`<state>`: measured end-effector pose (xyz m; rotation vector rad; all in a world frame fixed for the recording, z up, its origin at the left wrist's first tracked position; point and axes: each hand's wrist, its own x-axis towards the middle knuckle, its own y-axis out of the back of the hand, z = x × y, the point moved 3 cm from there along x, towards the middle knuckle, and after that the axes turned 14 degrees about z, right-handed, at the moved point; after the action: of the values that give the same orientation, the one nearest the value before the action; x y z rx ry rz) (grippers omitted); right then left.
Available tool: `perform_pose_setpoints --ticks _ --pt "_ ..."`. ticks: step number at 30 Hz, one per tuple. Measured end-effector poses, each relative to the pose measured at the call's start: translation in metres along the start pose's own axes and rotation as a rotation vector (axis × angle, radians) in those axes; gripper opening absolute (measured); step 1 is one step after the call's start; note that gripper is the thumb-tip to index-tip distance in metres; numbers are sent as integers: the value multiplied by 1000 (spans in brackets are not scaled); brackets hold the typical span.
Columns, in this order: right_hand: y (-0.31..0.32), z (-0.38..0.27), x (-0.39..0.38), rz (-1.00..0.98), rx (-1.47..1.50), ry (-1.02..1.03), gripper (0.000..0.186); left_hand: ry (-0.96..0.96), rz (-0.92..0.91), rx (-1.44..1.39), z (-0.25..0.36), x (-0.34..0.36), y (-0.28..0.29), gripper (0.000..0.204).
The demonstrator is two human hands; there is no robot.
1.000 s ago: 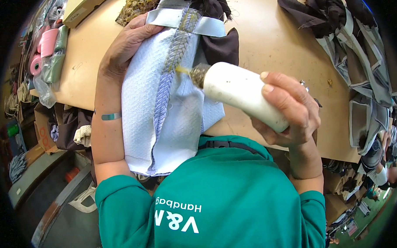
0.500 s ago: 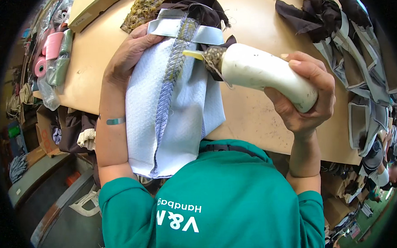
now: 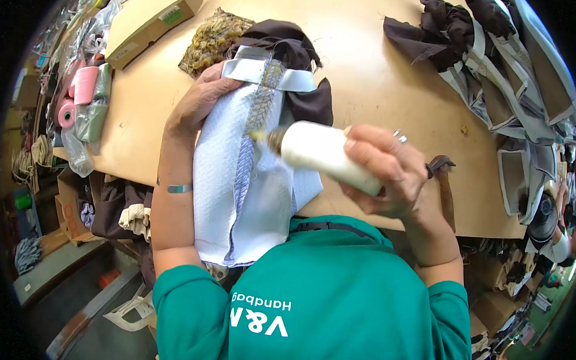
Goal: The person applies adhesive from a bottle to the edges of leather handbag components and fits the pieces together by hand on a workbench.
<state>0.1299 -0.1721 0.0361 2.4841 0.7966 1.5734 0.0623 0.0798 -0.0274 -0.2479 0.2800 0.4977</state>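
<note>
My left hand (image 3: 203,100) grips the upper left edge of a pale fabric piece (image 3: 217,163), thumb on top. Down its middle runs a seam with grey-blue herringbone strips, and a white band (image 3: 268,76) crosses near its top. Dark brown cloth (image 3: 283,37) shows beyond that end. My right hand (image 3: 389,170) is wrapped round a white squeeze bottle (image 3: 322,150), tilted so that its yellowish nozzle (image 3: 256,136) points left at the seam. The nozzle is blurred; I cannot tell whether it touches the strip.
Behind the fabric lies a crusty yellow-brown clump (image 3: 213,40). A cardboard box (image 3: 149,26) and bagged pink thread spools (image 3: 85,85) stand at the left. Dark and grey cut pieces (image 3: 513,77) pile up at the right. A hammer-like tool (image 3: 446,193) lies beside my right wrist.
My right hand has brought the bottle left and down, its nozzle now lower along the seam. My left hand and the fabric have shifted slightly right and nearer. The hammer-like tool has come into view.
</note>
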Motion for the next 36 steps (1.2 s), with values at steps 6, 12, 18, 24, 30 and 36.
perform_pose_setpoints --ticks 6,12,18,24,30,36 --pt "22 27 -24 314 532 -1024 39 -80 -227 17 20 -8 2 48" --pt "48 67 -79 775 1037 -1443 48 -101 57 247 29 -28 -11 34" --pt "61 74 -119 957 1363 -1512 46 -329 281 234 57 -77 -9 29" --pt "54 70 -124 886 1350 -1488 47 -511 699 161 77 -112 42 35" --pt "39 101 -104 421 905 -1359 47 -721 647 33 86 -149 78 35" --pt "28 179 -48 406 -23 -841 48 -582 861 167 72 -166 68 39"
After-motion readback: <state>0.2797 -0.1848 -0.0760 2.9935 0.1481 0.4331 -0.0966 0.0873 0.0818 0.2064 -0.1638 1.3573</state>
